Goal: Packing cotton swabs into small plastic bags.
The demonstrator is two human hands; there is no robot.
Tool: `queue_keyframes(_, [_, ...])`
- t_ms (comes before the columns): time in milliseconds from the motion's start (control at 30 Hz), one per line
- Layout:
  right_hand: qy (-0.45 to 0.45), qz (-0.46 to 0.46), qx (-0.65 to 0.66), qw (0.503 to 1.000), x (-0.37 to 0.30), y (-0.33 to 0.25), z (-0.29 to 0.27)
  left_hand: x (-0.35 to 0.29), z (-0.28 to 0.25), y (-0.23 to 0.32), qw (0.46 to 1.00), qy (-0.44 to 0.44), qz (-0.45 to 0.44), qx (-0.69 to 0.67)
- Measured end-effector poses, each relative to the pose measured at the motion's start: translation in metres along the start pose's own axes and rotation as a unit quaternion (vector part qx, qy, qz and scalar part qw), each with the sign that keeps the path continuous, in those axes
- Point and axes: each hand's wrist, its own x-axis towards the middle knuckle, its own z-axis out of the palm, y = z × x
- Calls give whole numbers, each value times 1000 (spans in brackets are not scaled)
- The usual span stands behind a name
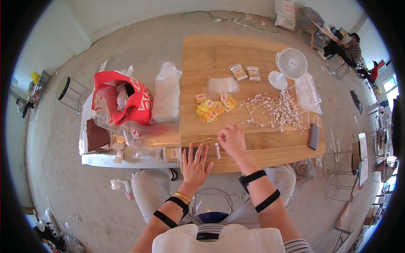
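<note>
I find the left hand (195, 169) at the near edge of the table (249, 46), palm down, fingers straight and spread, clenching nothing. Its fingertips lie at the left end of a row of swabs (214, 152); a packet (171, 154) with a yellow label sits just left of it. The right hand (233, 141) is near and right of the row, fingers curled inward; I cannot tell whether they grip anything.

Farther off, I note loose swabs (287, 111) heaped at right, yellow cards (208, 112) piled left of them, and clear bags (223, 85) beyond the cards. Two packets (238, 73) lie farther still, left of a white fan (292, 63). A red bag (141, 105) stands at left.
</note>
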Motion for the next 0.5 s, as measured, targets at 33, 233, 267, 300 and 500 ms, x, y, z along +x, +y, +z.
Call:
queue_keyframes(33, [5,22,-31,999,0,12,-8,0,-1,0,1000,-2,-3,-4])
queue_keyframes(233, [56,-68,-42,995,-67,4,-6,-4,-2,-4,1000,3,2,-23])
queue_keyframes(267, [58,-70,-41,995,-73,-9,-3,-4,-1,-6,1000,5,2,-20])
queue_keyframes(300, [-5,-94,-52,994,-77,-23,-3,-4,0,-6,1000,3,6,-22])
queue_keyframes(500, [-72,-103,-73,989,-77,-32,10,-2,-1,-14,999,-4,-18,-27])
